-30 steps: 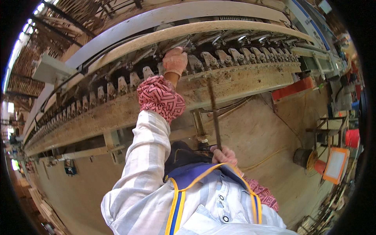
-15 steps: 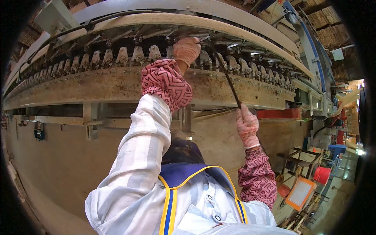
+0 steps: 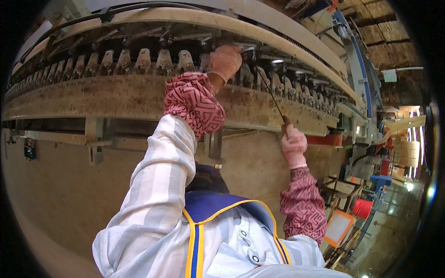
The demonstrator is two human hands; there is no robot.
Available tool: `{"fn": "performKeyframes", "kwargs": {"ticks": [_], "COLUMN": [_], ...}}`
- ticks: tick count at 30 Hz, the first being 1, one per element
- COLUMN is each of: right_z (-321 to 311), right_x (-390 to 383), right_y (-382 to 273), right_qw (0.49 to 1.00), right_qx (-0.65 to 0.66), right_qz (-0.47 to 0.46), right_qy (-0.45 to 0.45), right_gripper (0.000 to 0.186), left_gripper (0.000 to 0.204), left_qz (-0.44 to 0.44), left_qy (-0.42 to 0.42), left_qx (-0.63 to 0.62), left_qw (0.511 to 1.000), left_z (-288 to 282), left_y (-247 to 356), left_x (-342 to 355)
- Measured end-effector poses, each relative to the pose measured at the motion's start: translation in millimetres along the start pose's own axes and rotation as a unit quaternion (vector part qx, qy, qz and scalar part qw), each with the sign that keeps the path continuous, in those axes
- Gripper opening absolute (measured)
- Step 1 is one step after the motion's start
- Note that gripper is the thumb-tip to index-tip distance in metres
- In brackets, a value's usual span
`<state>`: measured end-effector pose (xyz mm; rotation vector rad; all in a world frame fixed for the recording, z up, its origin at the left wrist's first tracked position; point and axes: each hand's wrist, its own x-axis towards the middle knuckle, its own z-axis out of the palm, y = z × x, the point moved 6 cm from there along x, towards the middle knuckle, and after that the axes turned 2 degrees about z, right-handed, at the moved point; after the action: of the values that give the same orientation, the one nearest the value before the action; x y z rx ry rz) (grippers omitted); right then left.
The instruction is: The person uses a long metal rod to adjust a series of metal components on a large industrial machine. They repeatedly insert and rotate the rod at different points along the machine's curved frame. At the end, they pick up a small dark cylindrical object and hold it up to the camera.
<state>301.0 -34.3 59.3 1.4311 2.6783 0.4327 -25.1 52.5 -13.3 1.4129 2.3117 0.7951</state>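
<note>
My left hand [image 3: 226, 61], in a pale pink knit glove, reaches into the row of spring-loaded metal brackets [image 3: 163, 60] on the long machine. Its fingers are curled in beside a metal part, and what they grip is hidden. Lower and to the right, my right hand [image 3: 294, 144], gloved alike, is closed around the near end of a long thin dark rod tool [image 3: 274, 99]. From this hand the rod slants up and left to the brackets; its far tip is hard to make out among them.
A dusty machine beam [image 3: 125, 99] runs across below the brackets, and a pale curved rail [image 3: 185, 16] lies above them. A red block [image 3: 324, 140] sits under the beam's right end. Farther right are an orange-framed panel [image 3: 339, 228] and a red spool [image 3: 362, 208].
The view has shifted, so the machine sits slightly farther left and higher. The rod has tilted and its upper end now lies lower among the brackets. My left hand stays at the brackets.
</note>
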Motion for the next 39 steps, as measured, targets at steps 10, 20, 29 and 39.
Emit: {"fn": "performKeyframes", "kwargs": {"ticks": [10, 20, 29, 39], "right_z": [1.6, -22.2, 23.7, 12.8], "right_x": [-2.3, -9.6, -12.4, -48.5], "right_y": [-8.7, -34.2, -17.5, -22.0], "right_qw": [0.997, 0.978, 0.996, 0.956], "right_qx": [0.013, 0.119, -0.052, 0.251], "right_qz": [-0.008, 0.007, 0.064, 0.138], "right_qy": [0.075, 0.173, -0.02, -0.058], "right_gripper": [0.032, 0.021, 0.022, 0.047], "left_gripper": [0.033, 0.036, 0.034, 0.04], "left_qz": [-0.04, 0.023, -0.069, -0.047], "left_qy": [-0.088, -0.012, -0.117, -0.159], "left_qx": [-0.03, -0.011, -0.055, -0.085], "left_qw": [0.995, 1.0, 0.989, 0.982], "left_z": [-9.9, -6.8, -13.5, -9.0], "left_y": [5.6, 5.7, 6.3, 4.4], "left_x": [0.9, -4.7, -8.2, -4.6]}}
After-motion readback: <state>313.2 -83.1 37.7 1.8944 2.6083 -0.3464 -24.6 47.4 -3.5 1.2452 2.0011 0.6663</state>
